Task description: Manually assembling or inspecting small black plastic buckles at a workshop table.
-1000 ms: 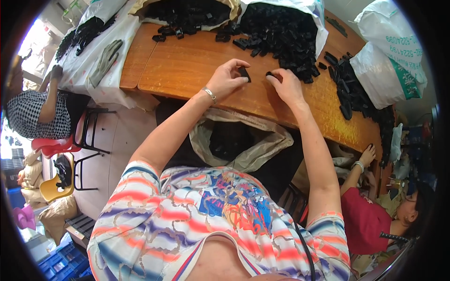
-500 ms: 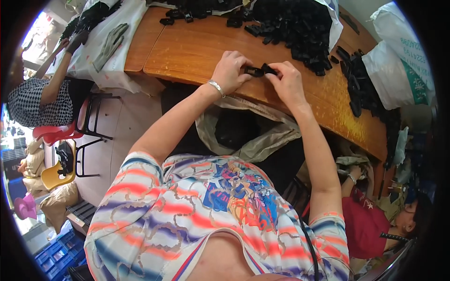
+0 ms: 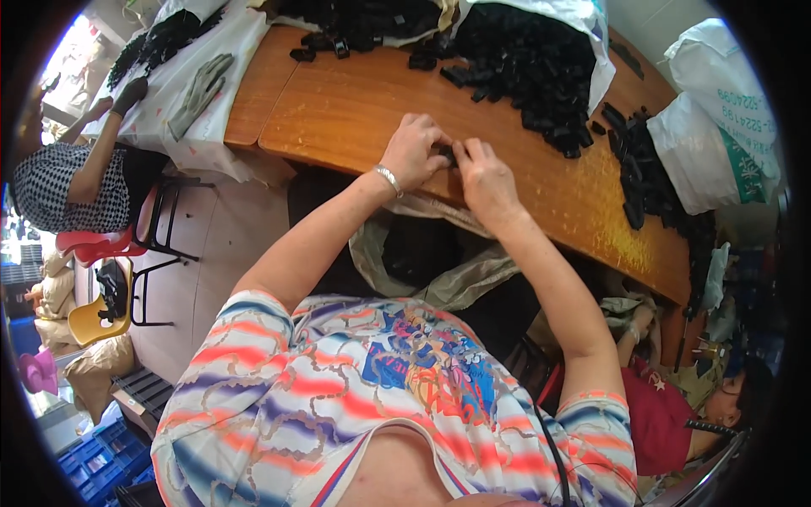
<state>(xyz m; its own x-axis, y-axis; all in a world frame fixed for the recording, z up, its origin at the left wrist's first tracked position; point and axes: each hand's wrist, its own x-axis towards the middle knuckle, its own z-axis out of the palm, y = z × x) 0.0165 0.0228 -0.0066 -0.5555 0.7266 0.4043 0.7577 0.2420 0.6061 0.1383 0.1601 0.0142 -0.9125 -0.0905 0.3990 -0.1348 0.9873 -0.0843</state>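
My left hand [image 3: 414,152] and my right hand [image 3: 487,182] meet above the near edge of the wooden table [image 3: 363,97]. Between their fingertips is a small black plastic part [image 3: 449,155], mostly covered by the fingers. Both hands are closed in a pinch on it; whether it is one piece or two joined pieces cannot be made out. Beyond them, a heap of black plastic parts [image 3: 528,63] spills from a white sack onto the table. More long black parts [image 3: 629,160] lie toward the right.
An open beige sack [image 3: 465,286] hangs below the table edge at my lap. White sacks [image 3: 684,152] stand at the right. At left, a co-worker's gloved hand [image 3: 129,95] is over a covered table, near a grey glove [image 3: 201,93]. Another person in red [image 3: 655,414] sits at right.
My right hand has moved left and slightly nearer, closing the gap to my left hand. The black pieces, seen at both hands before, are now mostly hidden. The view has shifted slightly.
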